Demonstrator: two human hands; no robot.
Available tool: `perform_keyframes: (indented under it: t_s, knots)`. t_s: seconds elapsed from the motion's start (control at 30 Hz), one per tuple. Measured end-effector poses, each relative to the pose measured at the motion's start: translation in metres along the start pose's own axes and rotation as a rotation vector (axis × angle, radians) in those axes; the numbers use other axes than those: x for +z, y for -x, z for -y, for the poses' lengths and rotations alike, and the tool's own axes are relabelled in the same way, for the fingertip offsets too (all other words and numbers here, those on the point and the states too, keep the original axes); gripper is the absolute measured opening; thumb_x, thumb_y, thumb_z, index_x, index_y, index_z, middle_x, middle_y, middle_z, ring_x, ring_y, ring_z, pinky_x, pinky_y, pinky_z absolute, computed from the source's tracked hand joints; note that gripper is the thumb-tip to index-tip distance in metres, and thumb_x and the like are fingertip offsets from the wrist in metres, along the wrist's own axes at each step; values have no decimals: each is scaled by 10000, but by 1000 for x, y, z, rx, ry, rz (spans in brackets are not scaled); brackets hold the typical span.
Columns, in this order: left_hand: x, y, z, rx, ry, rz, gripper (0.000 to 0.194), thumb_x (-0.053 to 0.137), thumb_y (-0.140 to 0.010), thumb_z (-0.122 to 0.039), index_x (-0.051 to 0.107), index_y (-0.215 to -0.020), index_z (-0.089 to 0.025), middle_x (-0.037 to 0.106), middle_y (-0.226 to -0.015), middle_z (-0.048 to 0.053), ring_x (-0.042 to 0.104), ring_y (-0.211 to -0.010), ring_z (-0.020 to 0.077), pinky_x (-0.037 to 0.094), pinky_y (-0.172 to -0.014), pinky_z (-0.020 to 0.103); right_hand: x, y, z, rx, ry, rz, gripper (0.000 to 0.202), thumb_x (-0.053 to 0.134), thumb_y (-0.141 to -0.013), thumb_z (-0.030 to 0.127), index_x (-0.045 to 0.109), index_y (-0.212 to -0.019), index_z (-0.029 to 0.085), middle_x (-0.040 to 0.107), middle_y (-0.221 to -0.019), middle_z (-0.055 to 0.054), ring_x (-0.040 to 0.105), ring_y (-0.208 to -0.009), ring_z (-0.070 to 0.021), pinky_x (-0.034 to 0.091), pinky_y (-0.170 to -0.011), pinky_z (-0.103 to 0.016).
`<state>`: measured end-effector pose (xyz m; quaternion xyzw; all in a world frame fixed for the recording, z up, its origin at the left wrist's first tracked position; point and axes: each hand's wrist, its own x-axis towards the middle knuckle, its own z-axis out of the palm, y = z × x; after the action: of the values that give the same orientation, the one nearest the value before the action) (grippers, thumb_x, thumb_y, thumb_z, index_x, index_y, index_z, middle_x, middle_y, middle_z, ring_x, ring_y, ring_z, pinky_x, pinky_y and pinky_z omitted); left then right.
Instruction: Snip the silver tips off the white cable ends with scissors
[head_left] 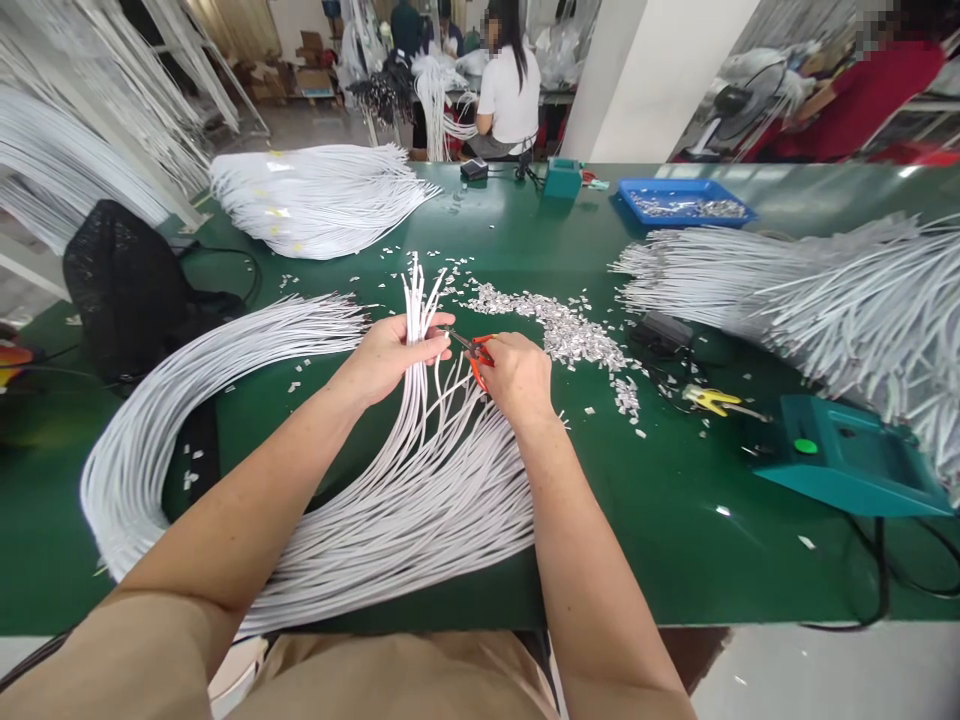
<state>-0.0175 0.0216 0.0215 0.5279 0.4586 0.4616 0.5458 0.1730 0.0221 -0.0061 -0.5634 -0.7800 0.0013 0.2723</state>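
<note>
My left hand (401, 350) is closed around a small bunch of white cables (415, 395), whose ends stick up above my fingers. Close beside it, my right hand (516, 372) grips cutting pliers (480, 358) with red-orange handles. The pliers' jaws point left and lie at a cable by my left fingertips; whether they touch it I cannot tell. Below my hands a large bundle of white cables (405, 530) curves across the table and bends round at the left, its other ends (330, 318) lying left of my left hand.
Small silvery-white pieces (570, 325) lie heaped on the green table (637, 560). More white cables (322, 200) lie at back left and right. A blue tray (686, 203), a teal device (847, 455), yellow-handled pliers (712, 400) and a black bag (124, 290) stand around. Other people sit beyond the table.
</note>
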Motion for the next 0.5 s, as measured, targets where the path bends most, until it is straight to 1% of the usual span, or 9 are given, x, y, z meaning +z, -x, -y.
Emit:
perform_keyframes:
  t_s: [0.1,0.17,0.23,0.37,0.5]
  knots:
    - [0,1,-2,5,-11,8,480,804,-700,-308,705,-1154,-187,674,-938,44,672,-820,167,527,-844,361,-2,-1,-1,93,-130,-7,344,580,-893,373,580,-599,193,612,-688,-45,503,-676,-161,272,-572,-296]
    - [0,1,-2,5,-25,8,506,809,-687,-310,701,-1167,-196,675,-967,47,670,-838,175,526,-843,364,-4,-3,-1,151,-243,-24,347,608,-866,412,568,-598,197,608,-704,-39,504,-674,-155,299,-576,-284]
    - [1,1,-2,17,-46,-13,512,822,-660,-314,712,-1148,-203,670,-943,38,654,-809,167,523,-817,356,-6,-4,0,160,-318,-48,314,630,-844,415,576,-624,197,602,-729,-38,504,-686,-157,332,-593,-282]
    - [2,0,-2,47,-96,-62,487,838,-625,-298,738,-1091,-197,658,-878,21,607,-769,141,496,-812,338,-9,-4,4,140,-387,-59,218,613,-841,321,603,-666,192,593,-741,-34,502,-687,-157,364,-612,-287]
    - [2,0,-2,63,-100,-74,437,840,-616,-291,754,-1033,-193,671,-925,30,605,-798,145,472,-841,336,-10,-3,6,136,-437,-55,136,571,-832,224,659,-735,190,615,-769,-40,537,-725,-166,397,-644,-291]
